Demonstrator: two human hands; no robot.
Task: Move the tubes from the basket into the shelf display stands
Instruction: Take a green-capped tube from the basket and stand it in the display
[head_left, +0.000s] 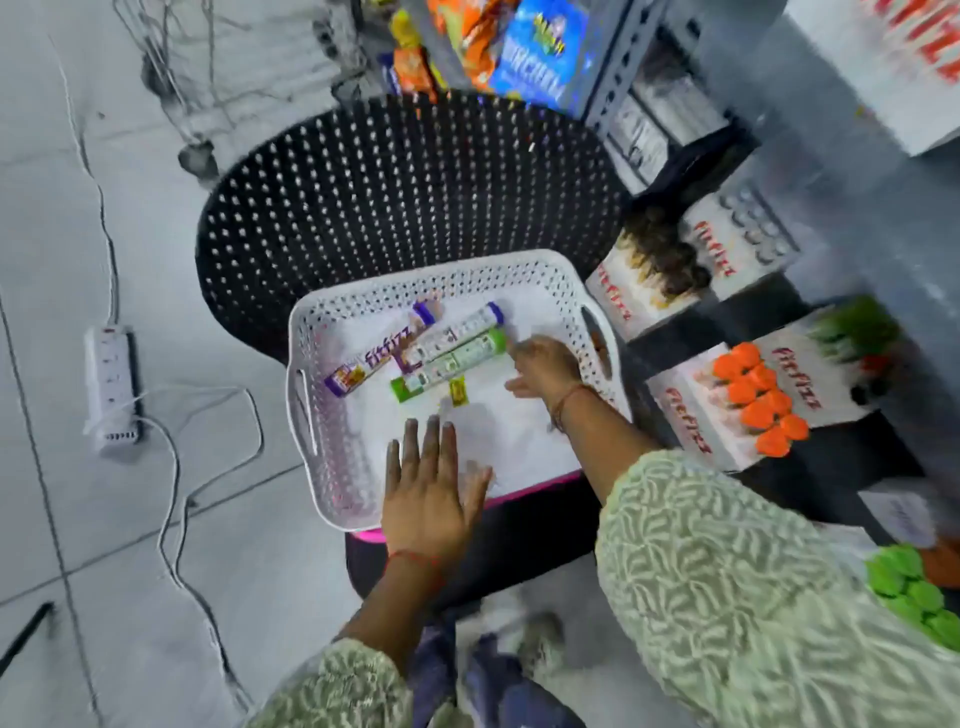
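A white perforated basket (332, 431) rests on a black stool. Three tubes lie inside it: a purple-capped tube (382, 351) at the left, a second purple-capped tube (457, 332) in the middle, and a green-capped tube (449, 366) right beside it. My right hand (545, 366) hovers with fingers spread at the green tube's cap end, holding nothing. Flat and open, my left hand (428, 486) lies on the basket's near edge. On the shelf at right stands a display stand (691, 410) filled with orange-capped tubes (761, 400).
More display boxes (644, 291) stand on the grey shelf at right, and green-capped tubes (917, 597) sit low at the far right. A black perforated chair back (395, 192) rises behind the basket. A white power strip (111, 389) and cables lie on the tiled floor at left.
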